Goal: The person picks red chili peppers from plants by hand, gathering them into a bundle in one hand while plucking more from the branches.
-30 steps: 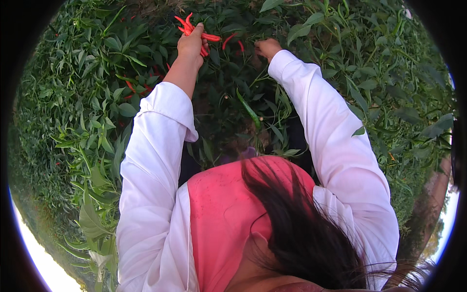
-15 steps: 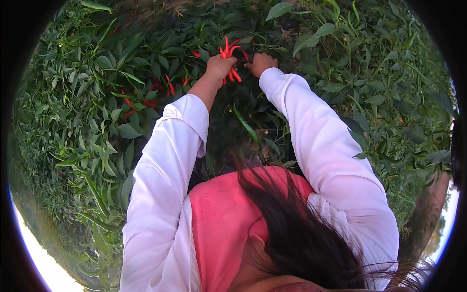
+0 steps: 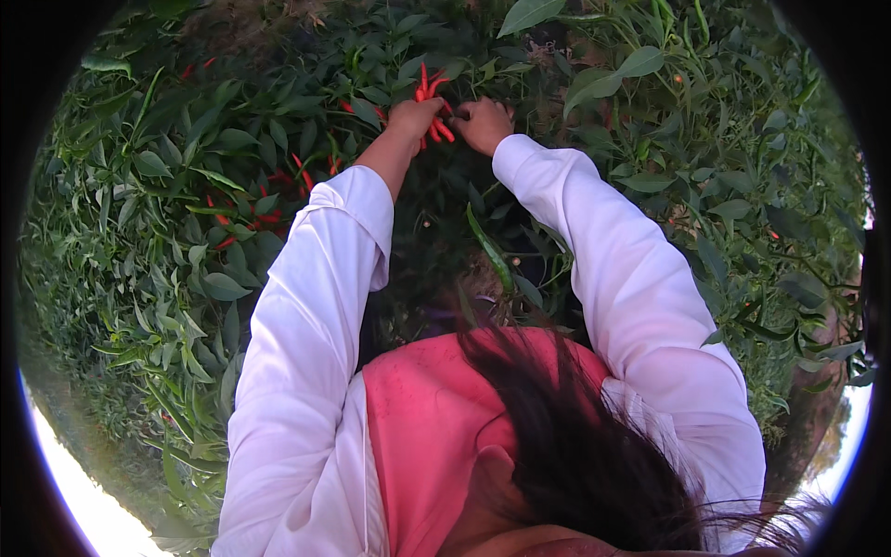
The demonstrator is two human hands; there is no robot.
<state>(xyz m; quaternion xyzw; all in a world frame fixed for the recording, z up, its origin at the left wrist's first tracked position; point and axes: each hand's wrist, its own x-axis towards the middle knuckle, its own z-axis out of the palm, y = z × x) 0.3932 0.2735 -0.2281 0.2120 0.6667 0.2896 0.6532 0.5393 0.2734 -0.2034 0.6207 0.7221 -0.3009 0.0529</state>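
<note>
A bunch of red chili peppers is gripped in my left hand, their tips poking out above and below the closed fingers. Close beside it on the right, my right hand has its fingers curled in toward the bunch. Its fingertips are partly hidden, so what they hold cannot be made out. Both hands are among the leaves of chili plants. Nearer to me, a long green chili pepper hangs below the hands.
More red chili peppers hang among the leaves left of my left forearm. Dense green foliage fills the left side. Broad leaves rise on stems at the upper right. Brown ground shows at the lower right.
My right hand has moved left, closer to the bunch in my left hand. The red chili pepper that showed beside its fingers no longer stands apart. The left hand keeps its grip.
</note>
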